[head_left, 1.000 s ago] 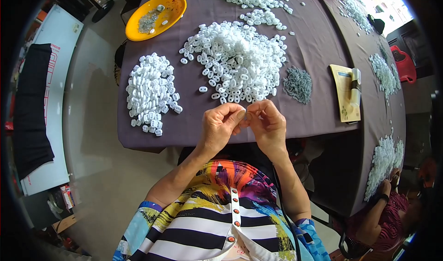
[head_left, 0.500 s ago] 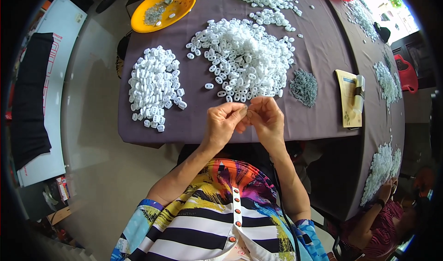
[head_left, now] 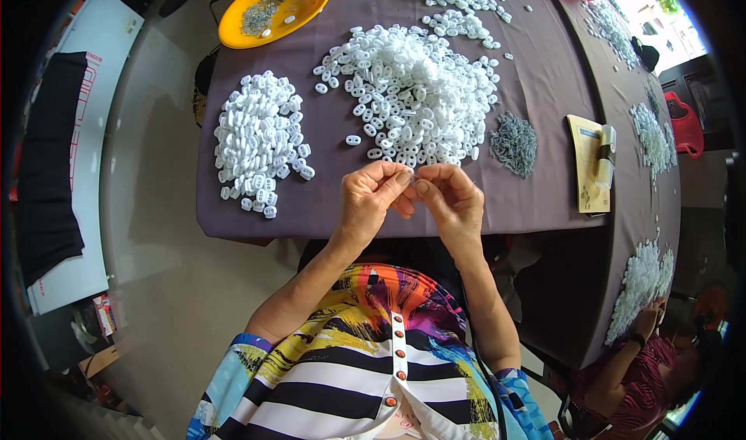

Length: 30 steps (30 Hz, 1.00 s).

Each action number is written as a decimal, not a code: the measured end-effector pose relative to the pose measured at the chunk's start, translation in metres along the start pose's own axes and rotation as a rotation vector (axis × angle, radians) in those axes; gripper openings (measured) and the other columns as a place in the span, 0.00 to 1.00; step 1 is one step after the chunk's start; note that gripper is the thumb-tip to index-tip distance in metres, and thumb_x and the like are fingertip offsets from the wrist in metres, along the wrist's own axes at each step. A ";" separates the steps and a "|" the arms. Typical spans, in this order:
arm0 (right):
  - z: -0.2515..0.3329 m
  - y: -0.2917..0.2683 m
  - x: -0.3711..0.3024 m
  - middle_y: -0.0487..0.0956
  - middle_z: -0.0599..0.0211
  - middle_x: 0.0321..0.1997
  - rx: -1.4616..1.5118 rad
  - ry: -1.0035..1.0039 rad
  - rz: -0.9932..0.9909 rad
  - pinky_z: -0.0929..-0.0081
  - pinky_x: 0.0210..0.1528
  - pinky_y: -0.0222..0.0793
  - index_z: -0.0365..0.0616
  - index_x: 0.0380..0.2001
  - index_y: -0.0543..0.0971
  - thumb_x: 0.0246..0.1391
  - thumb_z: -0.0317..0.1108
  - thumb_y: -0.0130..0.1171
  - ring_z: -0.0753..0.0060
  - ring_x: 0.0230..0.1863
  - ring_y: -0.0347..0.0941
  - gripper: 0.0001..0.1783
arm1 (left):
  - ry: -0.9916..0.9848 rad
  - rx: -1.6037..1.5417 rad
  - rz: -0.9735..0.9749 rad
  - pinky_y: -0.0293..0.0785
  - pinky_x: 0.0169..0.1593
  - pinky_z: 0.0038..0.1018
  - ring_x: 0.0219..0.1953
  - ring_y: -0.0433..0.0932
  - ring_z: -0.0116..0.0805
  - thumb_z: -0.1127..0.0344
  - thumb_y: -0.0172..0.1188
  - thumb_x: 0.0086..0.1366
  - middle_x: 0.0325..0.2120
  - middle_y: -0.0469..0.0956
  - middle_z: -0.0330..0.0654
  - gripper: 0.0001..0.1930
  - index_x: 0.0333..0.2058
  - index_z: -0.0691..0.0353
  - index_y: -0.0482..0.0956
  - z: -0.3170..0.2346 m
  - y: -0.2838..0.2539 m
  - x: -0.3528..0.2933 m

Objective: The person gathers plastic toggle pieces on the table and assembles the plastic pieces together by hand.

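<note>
Just in front of the large heap of white oval two-hole plastic pieces [head_left: 435,98], both hands meet over the table's near edge. My left hand [head_left: 364,204] pinches a small white piece [head_left: 409,172] between thumb and forefinger, mostly covered by the fingertips. Close against it, my right hand [head_left: 457,204] has thumb and forefinger pressed together; what they hold is too small and hidden to tell. To the left lies a second pile of white pieces [head_left: 260,133]. Right of the large heap sits a mound of tiny grey parts [head_left: 514,146].
An orange plate [head_left: 311,19] with small clear bits stands at the far left of the dark tablecloth [head_left: 326,207]. A yellowish booklet [head_left: 588,160] and a clear cylinder [head_left: 605,156] lie at right. Another person [head_left: 633,370] works at white heaps on the adjoining table.
My fingertips have parted slightly, showing a bit of white between them. The left hand has tilted a little. The whole view has shifted slightly.
</note>
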State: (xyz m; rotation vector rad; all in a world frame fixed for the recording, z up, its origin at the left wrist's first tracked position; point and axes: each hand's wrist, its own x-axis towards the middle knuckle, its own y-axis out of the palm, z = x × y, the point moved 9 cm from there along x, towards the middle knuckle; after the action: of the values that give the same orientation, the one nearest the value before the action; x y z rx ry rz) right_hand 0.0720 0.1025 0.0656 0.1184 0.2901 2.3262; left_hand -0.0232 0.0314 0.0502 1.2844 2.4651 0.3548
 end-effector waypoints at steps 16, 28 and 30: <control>-0.024 -0.004 0.006 0.74 0.72 0.20 -0.352 -0.049 0.009 0.84 0.26 0.65 0.37 0.25 0.72 0.50 0.20 0.53 0.85 0.23 0.67 0.02 | -0.023 0.106 -0.004 0.71 0.20 0.17 0.17 0.74 0.22 0.69 0.54 0.62 0.20 0.77 0.39 0.08 0.32 0.68 0.77 0.022 -0.011 -0.005; 0.017 0.041 0.056 0.73 0.62 0.33 -1.097 -0.549 0.153 0.71 0.35 0.66 0.41 0.34 0.76 0.46 0.22 0.54 0.63 0.35 0.70 0.10 | -0.159 -0.062 -0.129 0.75 0.22 0.21 0.17 0.76 0.27 0.66 0.56 0.61 0.21 0.77 0.43 0.09 0.34 0.68 0.76 0.022 -0.060 -0.001; 0.012 0.047 0.069 0.70 0.62 0.33 -1.126 -0.545 0.188 0.67 0.38 0.64 0.43 0.36 0.76 0.45 0.23 0.54 0.61 0.37 0.67 0.11 | -0.145 -0.082 -0.129 0.74 0.21 0.20 0.17 0.75 0.26 0.66 0.56 0.61 0.21 0.77 0.42 0.09 0.34 0.67 0.77 0.020 -0.061 -0.002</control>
State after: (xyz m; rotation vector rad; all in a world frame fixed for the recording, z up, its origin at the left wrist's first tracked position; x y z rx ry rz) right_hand -0.0072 0.1223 0.0884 0.2052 -1.3153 2.1909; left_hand -0.0591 -0.0028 0.0096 1.0728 2.3703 0.3149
